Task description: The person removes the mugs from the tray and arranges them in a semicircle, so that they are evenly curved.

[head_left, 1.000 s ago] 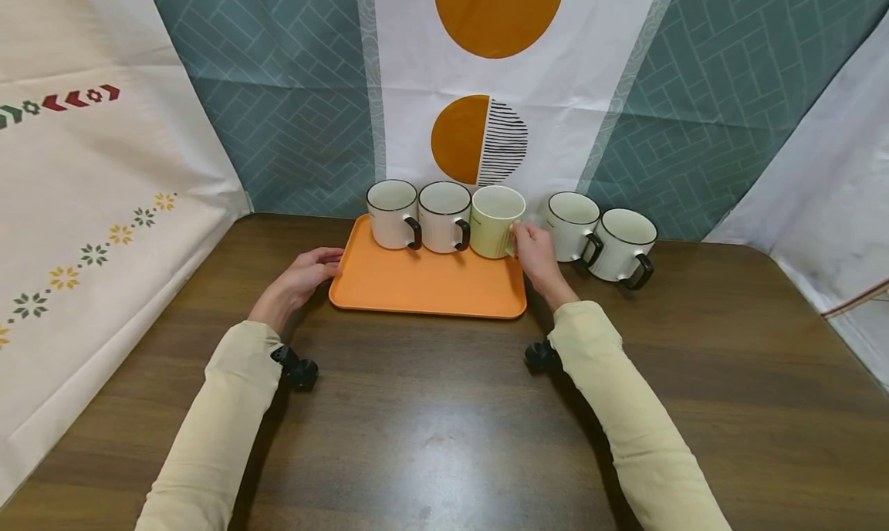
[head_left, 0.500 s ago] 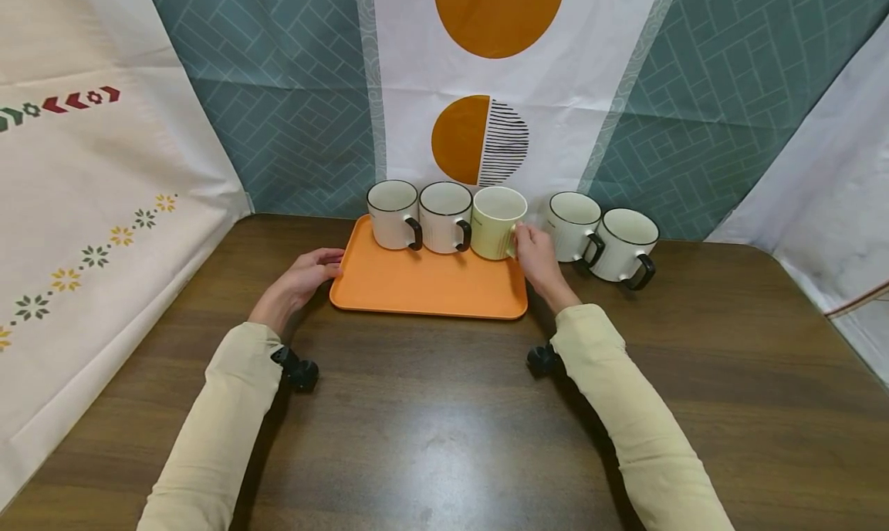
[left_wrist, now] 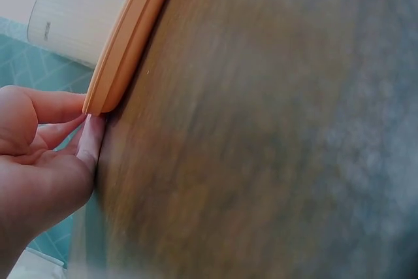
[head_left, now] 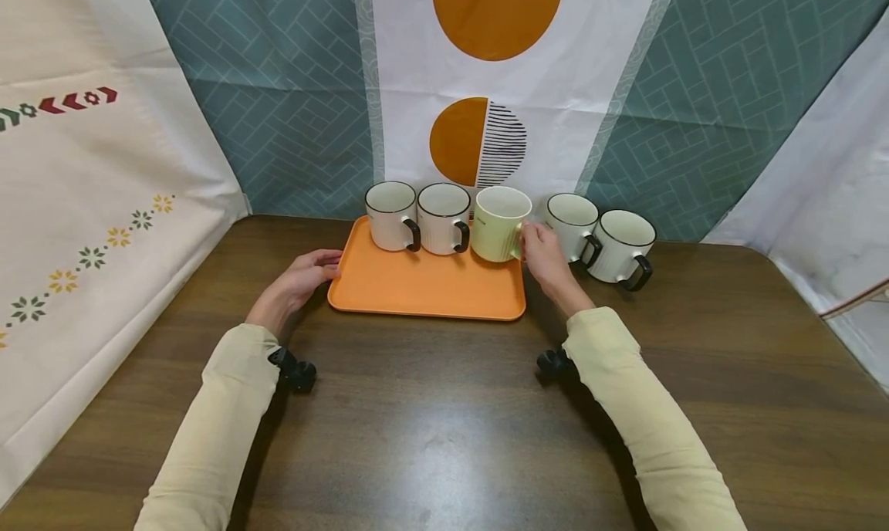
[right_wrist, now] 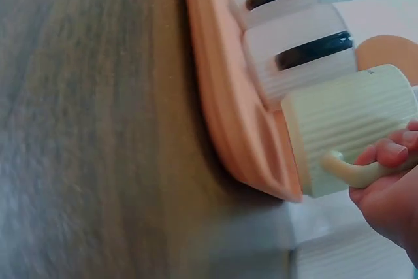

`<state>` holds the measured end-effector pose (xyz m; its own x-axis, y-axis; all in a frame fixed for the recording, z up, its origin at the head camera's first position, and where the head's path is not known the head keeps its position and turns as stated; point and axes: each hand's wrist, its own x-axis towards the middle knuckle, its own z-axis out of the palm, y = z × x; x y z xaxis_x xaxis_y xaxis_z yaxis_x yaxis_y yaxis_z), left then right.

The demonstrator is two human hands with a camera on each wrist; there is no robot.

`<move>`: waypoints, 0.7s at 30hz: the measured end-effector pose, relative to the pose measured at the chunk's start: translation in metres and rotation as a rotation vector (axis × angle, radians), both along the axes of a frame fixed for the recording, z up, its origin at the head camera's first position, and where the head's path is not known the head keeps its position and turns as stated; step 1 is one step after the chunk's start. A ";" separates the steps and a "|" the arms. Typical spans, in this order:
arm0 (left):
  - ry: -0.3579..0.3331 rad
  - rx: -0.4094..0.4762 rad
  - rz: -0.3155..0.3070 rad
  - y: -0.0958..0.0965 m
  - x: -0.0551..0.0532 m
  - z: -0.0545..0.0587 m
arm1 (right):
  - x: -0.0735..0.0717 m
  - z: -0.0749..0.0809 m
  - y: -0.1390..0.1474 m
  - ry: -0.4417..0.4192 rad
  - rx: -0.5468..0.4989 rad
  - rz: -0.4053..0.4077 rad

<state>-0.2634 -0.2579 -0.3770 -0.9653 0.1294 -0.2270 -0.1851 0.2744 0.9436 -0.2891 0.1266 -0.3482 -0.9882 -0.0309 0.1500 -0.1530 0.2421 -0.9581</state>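
A light green ribbed mug (head_left: 500, 226) is at the right end of the orange tray (head_left: 424, 299), upright. My right hand (head_left: 544, 255) grips it by the handle (right_wrist: 353, 173), fingers curled through the loop in the right wrist view. Two white mugs with black rims and black handles, one at the left (head_left: 391, 218) and one in the middle (head_left: 443, 221), stand along the tray's back. At the tray's left side, my left hand (head_left: 299, 278) pinches the rim between thumb and fingers, as the left wrist view shows from close by (left_wrist: 49, 161).
Right of the tray, two more white mugs with black handles, a nearer-in one (head_left: 572, 226) and an outer one (head_left: 623, 245), stand close together on the brown wooden table (head_left: 430, 415). A patterned cloth (head_left: 292, 99) hangs right behind the row.
The green mug has shifted slightly right, its handle turning a little, and my right hand has moved right with it. My left hand stays at the tray's rim.
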 end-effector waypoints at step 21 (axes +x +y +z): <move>-0.017 0.001 0.012 0.002 -0.001 0.000 | 0.043 0.089 0.045 0.139 -0.177 0.021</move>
